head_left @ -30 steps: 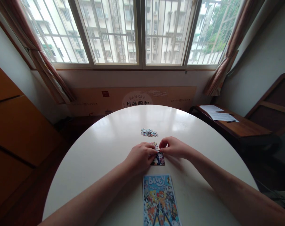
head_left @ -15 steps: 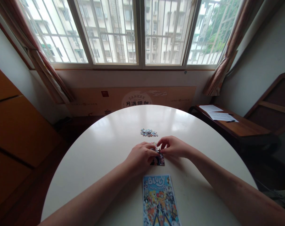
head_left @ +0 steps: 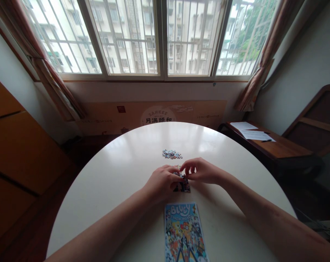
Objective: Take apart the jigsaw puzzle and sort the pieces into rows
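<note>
A partly assembled puzzle (head_left: 185,187) lies on the white table (head_left: 110,178). Relative to it, the left hand (head_left: 162,179) overlaps 9 o'clock; right hand (head_left: 201,171), 2; loose pieces (head_left: 172,154), 11; printed sheet (head_left: 184,233), 6.

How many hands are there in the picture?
2: the left hand over the left part of the puzzle, the right hand at its right side. No others are visible.

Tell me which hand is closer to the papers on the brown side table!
Right. The papers lie off to the right. The right hand is at the right of the puzzle; the left hand, at its left, is farther away.
</note>
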`<state>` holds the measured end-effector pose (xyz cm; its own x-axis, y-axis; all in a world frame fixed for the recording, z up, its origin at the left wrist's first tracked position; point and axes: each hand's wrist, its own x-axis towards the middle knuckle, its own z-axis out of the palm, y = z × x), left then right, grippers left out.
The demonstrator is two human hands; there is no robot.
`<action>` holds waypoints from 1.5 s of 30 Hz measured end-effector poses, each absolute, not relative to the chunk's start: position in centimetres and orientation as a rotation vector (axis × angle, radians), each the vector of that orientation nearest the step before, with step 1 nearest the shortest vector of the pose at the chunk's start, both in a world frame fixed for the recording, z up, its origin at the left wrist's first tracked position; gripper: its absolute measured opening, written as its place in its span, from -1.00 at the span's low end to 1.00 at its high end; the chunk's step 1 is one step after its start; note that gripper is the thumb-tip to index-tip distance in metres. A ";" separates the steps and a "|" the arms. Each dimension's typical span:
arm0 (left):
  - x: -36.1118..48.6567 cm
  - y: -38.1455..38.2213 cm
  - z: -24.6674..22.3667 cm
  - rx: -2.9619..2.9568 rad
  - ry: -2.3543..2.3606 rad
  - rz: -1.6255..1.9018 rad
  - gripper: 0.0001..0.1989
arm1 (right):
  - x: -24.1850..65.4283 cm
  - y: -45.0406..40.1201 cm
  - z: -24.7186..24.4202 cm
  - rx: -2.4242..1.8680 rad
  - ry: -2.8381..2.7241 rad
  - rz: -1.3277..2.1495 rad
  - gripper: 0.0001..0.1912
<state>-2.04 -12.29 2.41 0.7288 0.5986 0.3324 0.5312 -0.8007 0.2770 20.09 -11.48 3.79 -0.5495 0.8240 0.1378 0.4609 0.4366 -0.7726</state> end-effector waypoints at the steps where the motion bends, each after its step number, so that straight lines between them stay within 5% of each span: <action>1: -2.0 -12.3 2.4 2.762 0.907 0.619 -0.57 | 20.1 -11.5 3.8 -1.065 -2.195 0.944 -0.72; 16: -2.0 -12.4 2.5 2.791 0.892 0.651 -0.59 | 20.4 -10.2 2.0 -1.063 -2.088 1.117 -0.69; 25: -2.0 -12.3 1.9 2.686 0.967 0.679 -0.65 | 20.3 -11.9 3.8 -0.938 -2.428 0.666 -0.54; 45: -1.9 -12.2 2.0 2.615 0.990 0.699 -0.68 | 20.1 -12.1 4.2 -0.930 -2.446 0.582 -0.61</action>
<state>-1.90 -12.21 1.97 0.6525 0.6747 0.3450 0.5504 -0.7349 0.3963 20.09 -12.12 4.22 -0.6675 0.6967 0.2627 0.5037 0.6824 -0.5298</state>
